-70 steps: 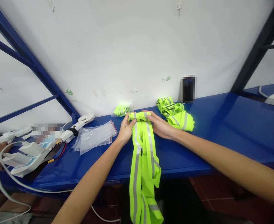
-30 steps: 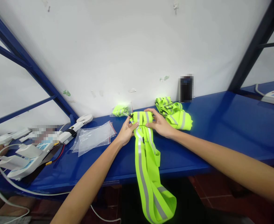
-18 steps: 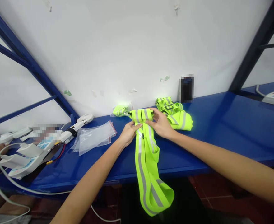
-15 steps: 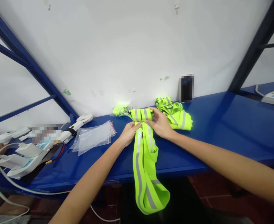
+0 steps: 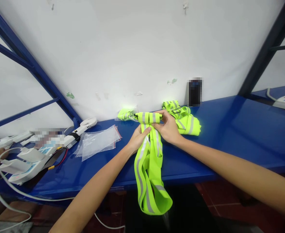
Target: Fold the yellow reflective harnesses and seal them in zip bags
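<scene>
I have both hands on the neon strap (image 5: 155,163), straight ahead of me at the counter (image 5: 229,136), its loose end hanging past the near edge. My left hand (image 5: 139,137) pinches it just below the roll (image 5: 148,117), thumb in front; my right hand (image 5: 168,127) is closed on the roll's 3 o'clock end. Whether the roll touches the counter I cannot tell. What could go wrong, I judge, is the roll springing open: if either hand eases off, the layers would likely fan out, and the hanging length could drag them toward 6 o'clock by its own weight. The strands below gape apart and look twisted, so a crooked fold seems likely unless they are flattened. The strap's long axis runs from 12 to 6 o'clock, its looped end pointing down and kicked out toward 5; the roll lies crosswise, 9 to 3. From the roll, bags (image 5: 98,142) lie at 8 o'clock and bundles (image 5: 185,124) at 3.
</scene>
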A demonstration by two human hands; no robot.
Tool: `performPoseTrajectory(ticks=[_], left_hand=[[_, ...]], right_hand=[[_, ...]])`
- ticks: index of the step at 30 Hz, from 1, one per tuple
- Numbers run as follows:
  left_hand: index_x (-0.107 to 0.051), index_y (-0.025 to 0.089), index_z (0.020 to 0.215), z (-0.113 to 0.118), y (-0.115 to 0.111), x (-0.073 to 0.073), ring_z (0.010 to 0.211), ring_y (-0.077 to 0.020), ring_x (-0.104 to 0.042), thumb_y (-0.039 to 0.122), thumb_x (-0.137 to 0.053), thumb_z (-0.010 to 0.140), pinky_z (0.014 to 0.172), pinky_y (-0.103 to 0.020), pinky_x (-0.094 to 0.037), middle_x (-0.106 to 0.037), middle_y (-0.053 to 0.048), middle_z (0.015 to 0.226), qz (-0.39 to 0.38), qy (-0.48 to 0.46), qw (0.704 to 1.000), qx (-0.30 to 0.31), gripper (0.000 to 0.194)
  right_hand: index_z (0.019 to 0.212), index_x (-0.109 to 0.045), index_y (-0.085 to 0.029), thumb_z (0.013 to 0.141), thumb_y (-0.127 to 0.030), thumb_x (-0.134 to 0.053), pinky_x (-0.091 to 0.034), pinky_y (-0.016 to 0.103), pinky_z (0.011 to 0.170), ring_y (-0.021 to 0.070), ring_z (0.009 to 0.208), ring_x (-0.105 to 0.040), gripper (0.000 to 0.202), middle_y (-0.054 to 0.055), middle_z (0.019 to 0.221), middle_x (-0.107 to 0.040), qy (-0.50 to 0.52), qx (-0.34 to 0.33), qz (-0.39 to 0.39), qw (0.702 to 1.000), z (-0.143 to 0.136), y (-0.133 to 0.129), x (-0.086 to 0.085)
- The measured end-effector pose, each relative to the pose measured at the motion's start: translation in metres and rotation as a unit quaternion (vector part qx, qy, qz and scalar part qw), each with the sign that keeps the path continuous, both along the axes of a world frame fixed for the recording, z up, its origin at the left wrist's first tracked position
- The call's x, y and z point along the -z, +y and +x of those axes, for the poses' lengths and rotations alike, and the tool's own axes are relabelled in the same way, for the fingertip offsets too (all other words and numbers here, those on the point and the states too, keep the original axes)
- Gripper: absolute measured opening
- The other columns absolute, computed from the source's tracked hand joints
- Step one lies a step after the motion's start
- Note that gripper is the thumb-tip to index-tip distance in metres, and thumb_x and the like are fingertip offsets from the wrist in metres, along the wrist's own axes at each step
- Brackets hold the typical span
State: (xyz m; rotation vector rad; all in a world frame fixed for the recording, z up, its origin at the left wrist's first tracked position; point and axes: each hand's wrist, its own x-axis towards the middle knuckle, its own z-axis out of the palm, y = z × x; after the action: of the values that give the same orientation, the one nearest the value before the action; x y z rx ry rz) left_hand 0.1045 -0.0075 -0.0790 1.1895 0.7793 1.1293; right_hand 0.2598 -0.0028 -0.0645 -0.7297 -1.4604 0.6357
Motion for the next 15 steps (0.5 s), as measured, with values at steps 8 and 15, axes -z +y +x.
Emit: performPoseTrajectory(ticks=[8,15], left_hand=[[-0.060,0.014,0.110,0.0003,0.0013,0.0032,0.079,-0.0209,-0.068,0.036,-0.081,0.068,0.081,-0.035,-0.051,-0.072,-0.009,0.098,-0.027,0.002,0.999,0.022,0.052],[-0.058,0.017,0.116,0.0024,-0.0037,0.0006,0.089,-0.0263,-0.069,0.034,-0.076,0.073,0.083,-0.038,-0.051,-0.073,-0.008,0.098,-0.066,-0.026,0.997,0.020,0.050]], right_hand=[[0.094,-0.053,-0.020,0.068,-0.014,-0.064,-0.050,0.028,0.066,0.0200,0.086,-0.059,0.028,0.003,0.092,-0.059,-0.026,0.034,0.008,0.999,0.0014,-0.0023,-0.0022],[0.095,-0.052,-0.021,0.071,-0.011,-0.059,-0.047,0.028,0.062,0.0195,0.082,-0.061,0.027,0.003,0.094,-0.063,-0.085,0.057,0.018,0.995,0.0014,0.0000,0.0050]])
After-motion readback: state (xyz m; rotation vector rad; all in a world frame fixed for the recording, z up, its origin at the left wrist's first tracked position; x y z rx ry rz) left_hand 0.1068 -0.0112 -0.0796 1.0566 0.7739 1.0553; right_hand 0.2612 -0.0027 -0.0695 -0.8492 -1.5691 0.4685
